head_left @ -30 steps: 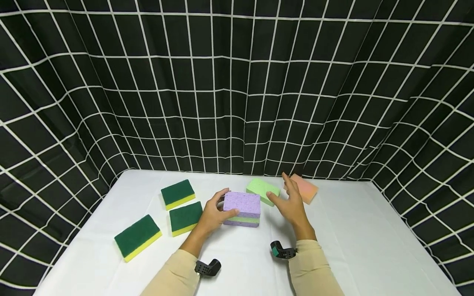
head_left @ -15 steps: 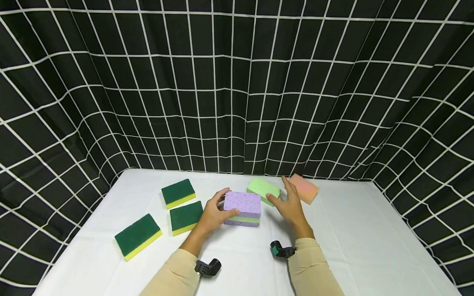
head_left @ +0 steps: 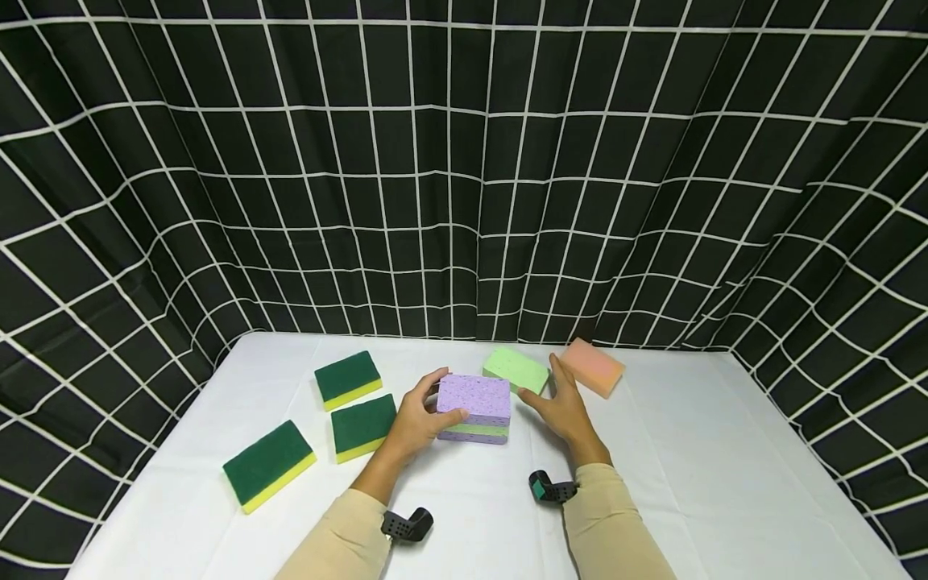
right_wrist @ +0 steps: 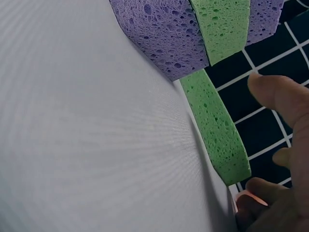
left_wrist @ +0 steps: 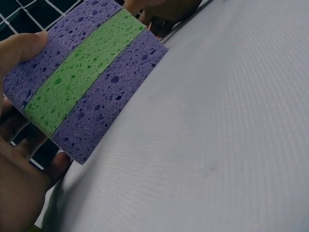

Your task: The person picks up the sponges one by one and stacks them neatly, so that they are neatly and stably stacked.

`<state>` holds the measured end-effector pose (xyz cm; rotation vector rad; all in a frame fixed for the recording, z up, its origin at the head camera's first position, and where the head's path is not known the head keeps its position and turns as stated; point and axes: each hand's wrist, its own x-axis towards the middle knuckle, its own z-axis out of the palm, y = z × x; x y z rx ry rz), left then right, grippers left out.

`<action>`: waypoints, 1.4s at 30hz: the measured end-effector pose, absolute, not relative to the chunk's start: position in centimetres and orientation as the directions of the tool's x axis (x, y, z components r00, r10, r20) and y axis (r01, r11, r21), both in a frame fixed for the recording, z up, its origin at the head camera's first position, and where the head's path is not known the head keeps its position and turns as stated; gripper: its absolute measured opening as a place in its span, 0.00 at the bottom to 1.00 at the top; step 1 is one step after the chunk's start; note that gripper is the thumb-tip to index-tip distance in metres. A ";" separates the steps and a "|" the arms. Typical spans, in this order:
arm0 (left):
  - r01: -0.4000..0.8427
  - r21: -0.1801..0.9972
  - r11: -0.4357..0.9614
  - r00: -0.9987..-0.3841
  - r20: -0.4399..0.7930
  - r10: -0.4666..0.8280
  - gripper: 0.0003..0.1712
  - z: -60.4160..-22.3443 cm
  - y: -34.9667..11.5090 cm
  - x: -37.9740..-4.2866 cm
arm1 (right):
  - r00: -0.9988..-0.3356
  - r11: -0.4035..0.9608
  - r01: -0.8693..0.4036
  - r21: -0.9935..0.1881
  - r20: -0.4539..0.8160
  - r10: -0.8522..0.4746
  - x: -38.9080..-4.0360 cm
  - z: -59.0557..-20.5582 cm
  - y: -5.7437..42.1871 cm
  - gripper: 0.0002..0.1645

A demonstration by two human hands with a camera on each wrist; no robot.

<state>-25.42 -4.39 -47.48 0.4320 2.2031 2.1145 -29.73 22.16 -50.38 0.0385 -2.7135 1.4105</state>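
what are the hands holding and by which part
The left hand grips the purple-green-purple sponge stack by its left end; the right hand holds nothing.

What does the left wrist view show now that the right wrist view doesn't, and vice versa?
Only the left wrist view: the left hand, gripping the purple-green-purple sponge stack.

Only the right wrist view: the loose green sponge, and a sliver of what is probably the orange sponge.

Both: that stack, the white table and the black gridded curtain. The right hand is large in the right wrist view; the left wrist view catches only part of it, along the top edge.
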 end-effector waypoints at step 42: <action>0.159 0.987 0.030 -0.961 0.148 0.232 0.44 -47.6 -4.4 -25.3 | -0.968 0.591 -0.072 -0.803 0.198 0.152 -30.0 -51.0 22.5 0.49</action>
